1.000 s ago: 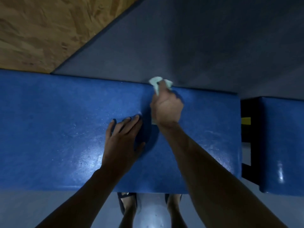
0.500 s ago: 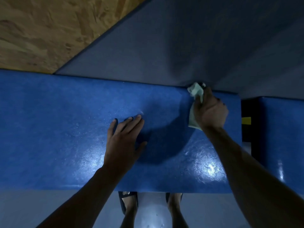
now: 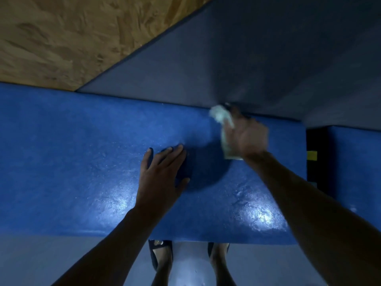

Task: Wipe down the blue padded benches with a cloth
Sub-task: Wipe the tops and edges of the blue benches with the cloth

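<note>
- Looking down from the head view, a lot is murky: the right hand [image 3: 245, 137] is smeared with motion blur, so honestly can't tell how each finger sits, only that the hand is bunched over the cloth [image 3: 221, 118] and seems to hold it.
- The cloth is pale, whitish-green, and mostly hidden under that hand. One crumpled end pokes out past the fingertips toward the wall, and a flat strip shows along the thumb side down to the wrist.
- It sits on the blue padded bench [image 3: 82, 162], right at the far edge where the pad meets the grey wall panel [image 3: 247, 58], toward the bench's right end.
- The left hand [image 3: 160, 176] is clear enough: palm flat on the pad near the middle, fingers straight and lying close together, thumb stuck out to the side. It's well apart from the cloth, with a dark shadow between them.
- Both forearms are cut off by the bottom of the frame.
- A second blue bench [image 3: 354, 172] is chopped off at the right edge, with a dark gap between the two and a small yellow patch [image 3: 311, 155] in it that I can't identify.
- Two feet in sandals [image 3: 161, 256] peek out below the bench's near edge, partly hidden by it.
- A wood board [image 3: 72, 38] fills the top left corner.
</note>
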The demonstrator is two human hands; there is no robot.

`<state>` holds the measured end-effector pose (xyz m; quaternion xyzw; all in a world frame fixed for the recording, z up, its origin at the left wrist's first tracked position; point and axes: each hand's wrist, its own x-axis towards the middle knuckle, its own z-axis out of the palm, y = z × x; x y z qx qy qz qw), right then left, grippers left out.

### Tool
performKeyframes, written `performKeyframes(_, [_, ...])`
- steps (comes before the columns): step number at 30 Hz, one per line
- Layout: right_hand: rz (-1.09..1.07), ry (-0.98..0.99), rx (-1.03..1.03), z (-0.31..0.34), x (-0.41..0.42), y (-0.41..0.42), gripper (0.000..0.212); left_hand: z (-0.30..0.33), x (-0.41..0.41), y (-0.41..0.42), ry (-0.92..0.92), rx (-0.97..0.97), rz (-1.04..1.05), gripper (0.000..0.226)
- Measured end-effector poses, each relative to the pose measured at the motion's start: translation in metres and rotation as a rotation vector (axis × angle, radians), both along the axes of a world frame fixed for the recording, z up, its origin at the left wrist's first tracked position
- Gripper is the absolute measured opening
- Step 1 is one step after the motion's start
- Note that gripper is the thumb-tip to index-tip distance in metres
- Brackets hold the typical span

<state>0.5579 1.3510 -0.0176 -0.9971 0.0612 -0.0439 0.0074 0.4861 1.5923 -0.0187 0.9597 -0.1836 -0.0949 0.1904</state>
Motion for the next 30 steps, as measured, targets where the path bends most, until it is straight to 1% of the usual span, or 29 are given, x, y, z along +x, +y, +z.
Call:
performKeyframes(2, [-0.116,-0.077,-0.005,0.003,-0.015,-0.033,0.039,0.001,-0.001,0.000,-0.001,-0.010,0.000,0.066])
performKeyframes(3, [-0.156,-0.086,0.007,0.003,-0.017,-0.035,0.041,0.001,-0.001,0.000,0.003,-0.006,-0.001,0.066])
performKeyframes(6, [-0.263,-0.015,0.083,-0.001,-0.010,0.000,0.043,0.004,-0.001,0.000,0.015,-0.012,-0.013,0.066])
performKeyframes(7, [-0.260,-0.029,0.105,-0.003,-0.004,0.019,0.044,0.005,-0.001,0.001,0.009,-0.021,-0.021,0.065])
performKeyframes(9, [-0.191,-0.030,0.125,-0.005,0.005,0.063,0.040,0.009,0.000,0.003,-0.009,-0.025,-0.030,0.063])
performKeyframes(11, [-0.111,0.006,0.086,-0.004,0.011,0.104,0.038,0.016,0.000,0.009,-0.031,-0.011,-0.019,0.063])
performKeyframes(13, [0.000,0.002,0.086,0.000,0.010,0.128,0.038,0.020,-0.001,0.018,-0.036,-0.002,0.001,0.063])
performKeyframes(15, [0.166,0.004,0.111,0.002,0.004,0.127,0.036,0.021,-0.002,0.029,-0.041,0.012,0.013,0.065])
performKeyframes(17, [0.253,-0.038,0.066,0.001,0.005,0.098,0.031,0.019,0.000,0.039,-0.063,0.023,0.002,0.065])
performKeyframes(18, [0.214,-0.058,0.020,0.001,0.008,0.078,0.031,0.018,0.000,0.043,-0.065,0.029,0.000,0.065])
performKeyframes(20, [0.037,-0.091,-0.064,0.006,0.014,0.037,0.036,0.017,0.003,0.050,-0.050,0.053,0.001,0.066])
performKeyframes(21, [-0.038,-0.078,-0.072,0.007,0.015,0.026,0.038,0.017,0.004,0.052,-0.036,0.071,-0.005,0.068])
performKeyframes(23, [-0.121,-0.008,-0.023,0.005,0.014,0.031,0.040,0.014,0.005,0.055,-0.010,0.106,-0.017,0.070])
performKeyframes(25, [-0.194,-0.015,0.072,0.005,0.015,0.059,0.038,0.013,0.006,0.056,0.015,0.140,-0.025,0.074])
performKeyframes(27, [-0.198,0.037,0.105,0.000,0.012,0.094,0.040,0.012,0.009,0.055,0.025,0.158,-0.029,0.077])
performKeyframes(30, [-0.053,-0.033,0.131,-0.004,0.007,0.129,0.039,0.013,0.010,0.055,0.017,0.156,-0.018,0.078])
